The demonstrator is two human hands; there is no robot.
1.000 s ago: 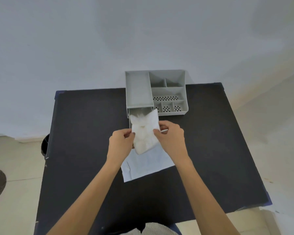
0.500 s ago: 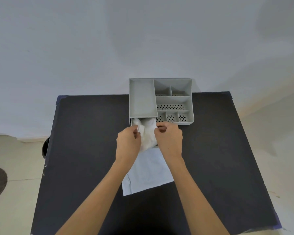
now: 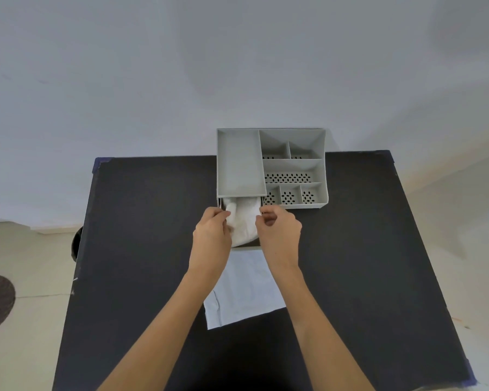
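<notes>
A grey plastic organizer [image 3: 294, 167] with several compartments stands at the far edge of the black table [image 3: 141, 221]. Its lower drawer [image 3: 220, 203] is pulled out toward me under the left compartment. A folded white cloth [image 3: 243, 221] lies partly inside this drawer, its far end tucked beneath the organizer. My left hand [image 3: 212, 235] pinches the cloth's left edge. My right hand [image 3: 280, 232] has its fingers curled and pinches the cloth's right edge.
A light blue cloth [image 3: 243, 294] lies flat on the table just in front of the drawer, partly under my forearms. A plain wall rises behind the table. A dark round object [image 3: 76, 244] sits on the floor at the table's left.
Both hands have carried the white cloth away from me and lowered it into the open drawer. It was held up above the blue cloth before.
</notes>
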